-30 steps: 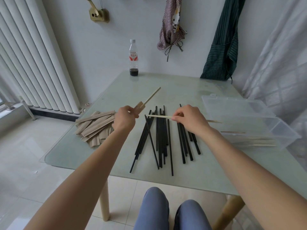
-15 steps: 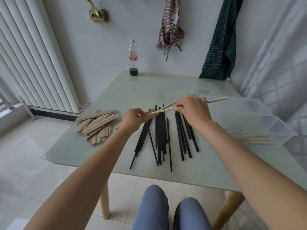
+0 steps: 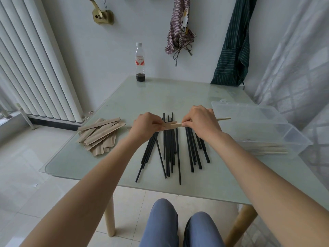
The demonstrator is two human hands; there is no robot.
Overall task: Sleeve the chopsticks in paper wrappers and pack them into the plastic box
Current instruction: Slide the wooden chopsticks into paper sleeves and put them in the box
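My left hand (image 3: 146, 126) grips a brown paper wrapper (image 3: 169, 125) above the table. My right hand (image 3: 200, 122) pinches a pair of light wooden chopsticks (image 3: 223, 119), whose tips sit inside the wrapper's open end while the other ends stick out to the right. Beneath both hands lie several black chopsticks (image 3: 169, 152), fanned out on the glass table (image 3: 178, 97). A heap of brown paper wrappers (image 3: 100, 134) lies at the left. At the right stands the clear plastic box (image 3: 263, 129), open, with several light wooden chopsticks (image 3: 263, 148) in it.
A plastic bottle (image 3: 140, 63) with dark liquid stands at the table's far edge. Aprons hang on the wall behind. A radiator runs along the left wall, a curtain hangs at the right. My knees are below the near edge.
My hands have come together over the black chopsticks. The wooden chopsticks, crossed and apart a second ago, now lie level with their tips pushed into the wrapper in my left hand.
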